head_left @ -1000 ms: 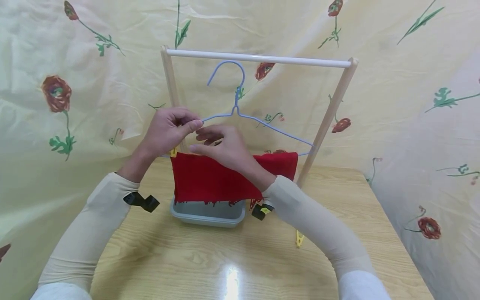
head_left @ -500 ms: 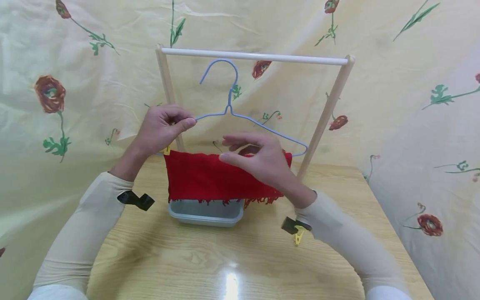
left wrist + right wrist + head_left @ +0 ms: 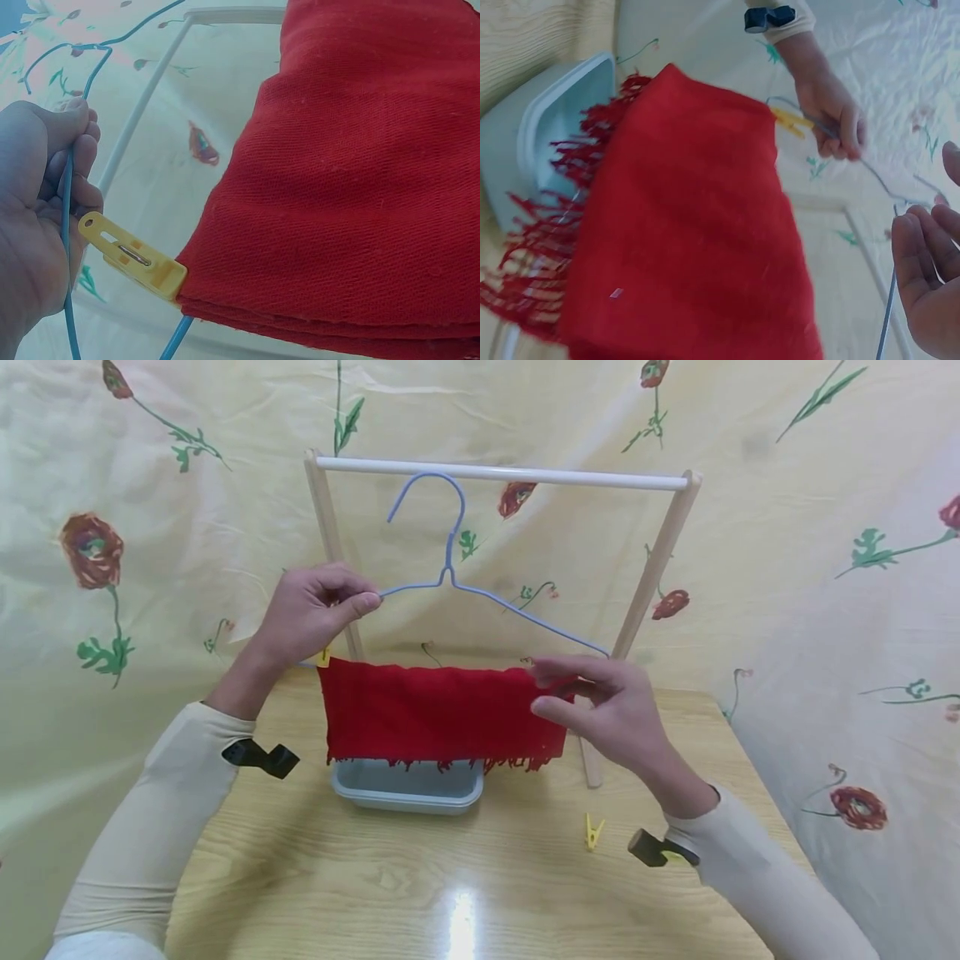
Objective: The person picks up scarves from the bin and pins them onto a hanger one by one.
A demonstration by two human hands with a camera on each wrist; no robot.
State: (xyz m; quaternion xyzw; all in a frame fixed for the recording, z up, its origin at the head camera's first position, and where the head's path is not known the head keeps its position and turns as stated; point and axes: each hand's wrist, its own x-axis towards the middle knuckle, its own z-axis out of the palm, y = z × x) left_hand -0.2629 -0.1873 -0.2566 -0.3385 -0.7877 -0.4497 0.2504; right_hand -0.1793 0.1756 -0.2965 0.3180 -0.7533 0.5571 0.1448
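A blue wire hanger [image 3: 525, 614] is held up by my left hand [image 3: 311, 614], whose thumb and fingers pinch its left shoulder. Over the hanger's lower bar hangs a folded red cloth [image 3: 442, 714] with a fringed bottom edge. At the cloth's left end a yellow clothespin [image 3: 135, 259] clips it to the bar. My right hand [image 3: 607, 706] is at the cloth's right end, fingers loosely bent and thumb apart, with nothing seen in its grasp. It hides the hanger's right corner in the head view.
A drying rack with a white rail [image 3: 502, 472] and wooden legs stands behind the hanger. Below the cloth sits a grey-blue basin [image 3: 408, 802]. Another yellow clothespin [image 3: 593, 832] lies on the wooden table [image 3: 337, 877]. Flower-patterned fabric covers the wall [image 3: 765, 535].
My right hand has moved right, from beside the left hand to the cloth's right end. The left hand keeps its hold on the hanger. Everything has shifted slightly left in the head view.
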